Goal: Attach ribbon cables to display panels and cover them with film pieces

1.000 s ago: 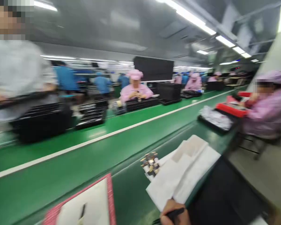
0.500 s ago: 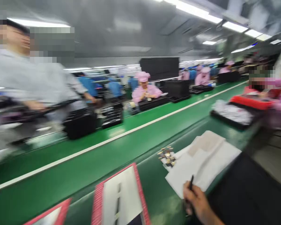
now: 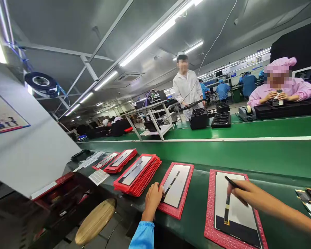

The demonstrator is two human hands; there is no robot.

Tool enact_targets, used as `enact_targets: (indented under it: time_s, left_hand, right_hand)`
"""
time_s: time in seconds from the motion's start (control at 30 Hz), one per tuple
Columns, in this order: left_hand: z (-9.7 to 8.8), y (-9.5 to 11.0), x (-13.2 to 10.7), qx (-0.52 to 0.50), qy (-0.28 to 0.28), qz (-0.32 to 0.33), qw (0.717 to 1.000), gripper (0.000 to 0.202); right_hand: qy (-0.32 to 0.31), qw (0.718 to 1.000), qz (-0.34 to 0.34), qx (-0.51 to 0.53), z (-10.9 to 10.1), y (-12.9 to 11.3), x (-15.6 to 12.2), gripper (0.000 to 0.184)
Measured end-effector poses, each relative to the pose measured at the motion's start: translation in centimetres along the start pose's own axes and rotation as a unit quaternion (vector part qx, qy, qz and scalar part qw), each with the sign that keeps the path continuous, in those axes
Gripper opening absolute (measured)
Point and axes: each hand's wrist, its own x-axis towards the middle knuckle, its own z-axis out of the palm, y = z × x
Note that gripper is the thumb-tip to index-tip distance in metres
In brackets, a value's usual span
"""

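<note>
My left hand (image 3: 152,199), in a blue cuff, has its fingers bent together at the left edge of a red bubble-wrap sheet (image 3: 176,211). On this sheet lies a flat white-backed screen panel (image 3: 180,186) with a dark ribbon strip. My right hand (image 3: 245,193) is shut on a black pen (image 3: 230,181), whose end points up and left. That hand is over a second white-backed panel (image 3: 241,219), which rests on another red bubble-wrap sheet (image 3: 209,224). A dark ribbon cable (image 3: 227,209) runs down this panel to its black lower band.
Left of my hands stand stacks of red-wrapped panels (image 3: 137,174). Loose dark-and-white parts (image 3: 309,200) lie at the right edge. Beyond the bench runs a green conveyor (image 3: 184,148), with black trays (image 3: 221,119) and co-workers across it. A wooden stool (image 3: 95,221) stands lower left.
My view has swung left, bringing my left hand and the stacks into sight. My right hand, still holding the pen, has moved from the white papers to above the right-hand panel.
</note>
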Motion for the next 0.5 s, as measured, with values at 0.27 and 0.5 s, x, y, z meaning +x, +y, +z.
enact_targets:
  time_s: [0.27, 0.5]
  left_hand:
    - [-0.7, -2.1, 3.8, 0.071, -0.048, -0.112, 0.990, 0.052]
    - [0.0, -1.0, 6.6, 0.098, -0.077, -0.109, 0.986, 0.044]
  right_hand:
    - [0.192, 0.918, 0.336, 0.079, 4.2, 5.5, 19.0, 0.029]
    - [0.209, 0.903, 0.371, 0.050, 5.7, 8.2, 25.7, 0.039]
